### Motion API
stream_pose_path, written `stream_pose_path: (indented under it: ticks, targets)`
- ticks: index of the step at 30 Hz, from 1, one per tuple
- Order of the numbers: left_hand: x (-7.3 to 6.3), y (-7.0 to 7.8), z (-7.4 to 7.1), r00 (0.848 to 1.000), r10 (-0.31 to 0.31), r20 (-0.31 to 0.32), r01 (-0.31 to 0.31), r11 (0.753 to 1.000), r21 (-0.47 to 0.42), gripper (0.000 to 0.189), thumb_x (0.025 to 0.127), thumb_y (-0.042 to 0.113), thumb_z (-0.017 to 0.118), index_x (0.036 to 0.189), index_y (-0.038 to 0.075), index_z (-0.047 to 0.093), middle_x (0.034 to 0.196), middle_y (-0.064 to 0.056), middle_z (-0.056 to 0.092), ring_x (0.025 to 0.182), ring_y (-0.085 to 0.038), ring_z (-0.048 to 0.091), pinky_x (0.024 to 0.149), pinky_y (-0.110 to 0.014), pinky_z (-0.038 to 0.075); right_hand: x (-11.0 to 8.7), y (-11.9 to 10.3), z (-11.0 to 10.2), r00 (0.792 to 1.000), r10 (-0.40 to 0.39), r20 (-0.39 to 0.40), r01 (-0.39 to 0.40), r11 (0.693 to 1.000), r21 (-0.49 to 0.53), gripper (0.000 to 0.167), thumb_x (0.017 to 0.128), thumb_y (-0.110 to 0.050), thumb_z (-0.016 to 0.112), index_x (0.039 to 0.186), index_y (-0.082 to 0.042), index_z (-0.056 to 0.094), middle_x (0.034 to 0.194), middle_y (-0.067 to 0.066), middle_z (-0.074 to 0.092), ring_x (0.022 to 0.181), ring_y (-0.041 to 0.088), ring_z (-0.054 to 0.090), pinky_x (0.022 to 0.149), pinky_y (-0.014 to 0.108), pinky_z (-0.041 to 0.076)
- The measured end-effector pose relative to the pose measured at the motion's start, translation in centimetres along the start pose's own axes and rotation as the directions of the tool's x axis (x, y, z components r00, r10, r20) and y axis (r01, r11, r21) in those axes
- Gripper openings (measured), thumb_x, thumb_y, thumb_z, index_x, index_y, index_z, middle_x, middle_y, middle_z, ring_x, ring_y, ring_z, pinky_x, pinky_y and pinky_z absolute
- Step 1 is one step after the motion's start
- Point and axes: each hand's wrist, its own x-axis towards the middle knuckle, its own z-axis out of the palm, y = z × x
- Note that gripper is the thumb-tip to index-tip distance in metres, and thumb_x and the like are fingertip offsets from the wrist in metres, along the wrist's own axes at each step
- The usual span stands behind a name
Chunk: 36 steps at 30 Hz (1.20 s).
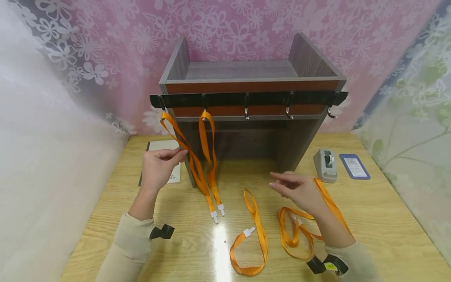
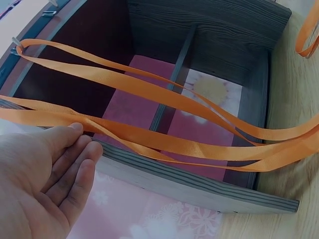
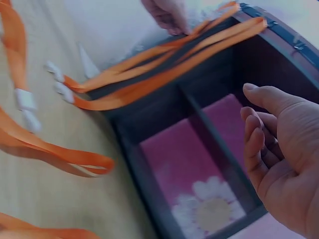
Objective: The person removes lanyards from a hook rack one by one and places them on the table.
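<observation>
In the head view, my left hand (image 1: 160,166) is beside the leftmost orange lanyard (image 1: 197,172), thumb tip right at its strap. The left wrist view shows that thumb overlapping the strap's lower edge, the other fingers loosely bent below it. This lanyard hangs by its loop from the far left hook, with a white clip (image 1: 214,216) at its lower end. A second orange lanyard (image 1: 211,160) hangs from the hook to its right. My right hand (image 1: 299,190) hovers over the desk with nothing between its loosely bent fingers, before the shelf's opening in the right wrist view (image 3: 289,149).
A grey wooden shelf (image 1: 253,85) carries a black hook rail (image 1: 225,100); its three right hooks (image 1: 289,111) are bare. Loose orange lanyards (image 1: 260,235) lie on the desk (image 1: 190,250). A tape dispenser (image 1: 325,166) and blue card holder (image 1: 355,166) lie right, a notebook (image 1: 163,145) left.
</observation>
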Motion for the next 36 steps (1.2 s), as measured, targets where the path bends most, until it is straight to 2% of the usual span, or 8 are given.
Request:
stream_pose_path:
  ticks: [4, 8, 12, 15, 17, 20, 29, 36]
  targets:
    - [0.0, 0.0, 0.0, 1.000, 0.006, -0.004, -0.006, 1.000, 0.028, 0.030, 0.084, 0.039, 0.081, 0.097, 0.011, 0.082, 0.083, -0.011, 0.078, 0.077, 0.001, 0.071, 0.071, -0.016, 0.055, 0.3, -0.7, -1.4, 0.994, 0.024, -0.105, -0.025, 1.000, -0.009, 0.027, 0.088, -0.005, 0.075, 0.115, -0.003, 0.075, 0.079, -0.005, 0.069, 0.059, 0.011, 0.057, 0.052, 0.023, 0.049]
    - [-0.2, 0.0, -0.1, 1.000, 0.002, 0.005, -0.002, 1.000, 0.030, 0.030, 0.085, 0.038, 0.080, 0.097, 0.011, 0.082, 0.084, -0.011, 0.078, 0.077, 0.000, 0.072, 0.072, -0.017, 0.055, 0.2, -1.2, -2.3, 0.969, 0.139, -0.203, -0.144, 0.990, -0.009, 0.032, 0.091, -0.017, 0.075, 0.120, -0.003, 0.073, 0.082, -0.013, 0.069, 0.062, 0.010, 0.058, 0.055, 0.022, 0.050]
    - [-0.7, -0.1, -0.5, 1.000, -0.021, 0.020, 0.020, 1.000, 0.014, 0.027, 0.086, 0.033, 0.080, 0.098, 0.009, 0.082, 0.086, -0.014, 0.078, 0.075, 0.000, 0.072, 0.067, -0.018, 0.055, 0.2, -1.3, -2.8, 0.915, 0.206, -0.346, -0.203, 0.978, 0.046, 0.036, 0.089, -0.017, 0.077, 0.121, -0.001, 0.072, 0.078, -0.017, 0.068, 0.058, 0.008, 0.055, 0.051, 0.020, 0.046]
    - [-1.3, -0.1, -0.8, 0.999, -0.032, 0.029, 0.031, 0.999, 0.015, 0.024, 0.087, 0.029, 0.079, 0.099, 0.008, 0.081, 0.088, -0.016, 0.078, 0.073, 0.001, 0.071, 0.064, -0.019, 0.055, 0.3, -1.1, -3.1, 0.860, 0.228, -0.457, -0.206, 0.974, 0.099, 0.033, 0.087, -0.014, 0.080, 0.117, -0.002, 0.074, 0.075, -0.015, 0.070, 0.055, 0.007, 0.055, 0.048, 0.018, 0.044]
    - [-1.7, 0.1, -1.0, 1.000, -0.022, 0.016, 0.021, 0.999, 0.034, 0.023, 0.087, 0.028, 0.079, 0.098, 0.008, 0.082, 0.088, -0.015, 0.078, 0.072, 0.002, 0.070, 0.064, -0.019, 0.055, 0.5, -0.9, -3.3, 0.825, 0.233, -0.515, -0.210, 0.972, 0.103, 0.032, 0.085, -0.016, 0.081, 0.115, -0.006, 0.076, 0.074, -0.015, 0.070, 0.054, 0.006, 0.056, 0.047, 0.016, 0.044]
    - [-2.4, 0.7, -1.2, 1.000, 0.007, -0.012, -0.006, 0.999, 0.046, 0.019, 0.086, 0.026, 0.080, 0.096, 0.010, 0.082, 0.088, -0.013, 0.078, 0.071, 0.002, 0.070, 0.064, -0.019, 0.056, 1.0, -0.5, -3.5, 0.791, 0.243, -0.562, -0.222, 0.969, 0.107, 0.033, 0.084, -0.018, 0.082, 0.115, -0.009, 0.077, 0.074, -0.016, 0.071, 0.055, 0.005, 0.058, 0.047, 0.015, 0.045]
    - [-3.4, 3.3, -1.6, 0.994, 0.107, -0.007, -0.107, 0.993, -0.041, 0.013, 0.086, 0.021, 0.081, 0.094, 0.011, 0.083, 0.087, -0.005, 0.079, 0.074, -0.007, 0.073, 0.066, -0.023, 0.058, 2.8, 0.1, -3.9, 0.782, 0.248, -0.572, -0.221, 0.968, 0.117, 0.035, 0.083, -0.023, 0.083, 0.115, -0.009, 0.077, 0.075, -0.020, 0.072, 0.056, 0.003, 0.062, 0.050, 0.014, 0.049]
    - [-2.4, 5.4, -1.1, 0.990, 0.105, 0.094, -0.101, 0.994, -0.041, 0.022, 0.086, 0.031, 0.080, 0.101, 0.014, 0.082, 0.092, -0.006, 0.079, 0.077, -0.011, 0.074, 0.068, -0.025, 0.059, 3.7, 0.2, -4.1, 0.770, 0.277, -0.575, -0.230, 0.961, 0.155, 0.040, 0.082, -0.025, 0.085, 0.113, -0.002, 0.076, 0.075, -0.021, 0.073, 0.053, 0.003, 0.062, 0.055, 0.014, 0.052]
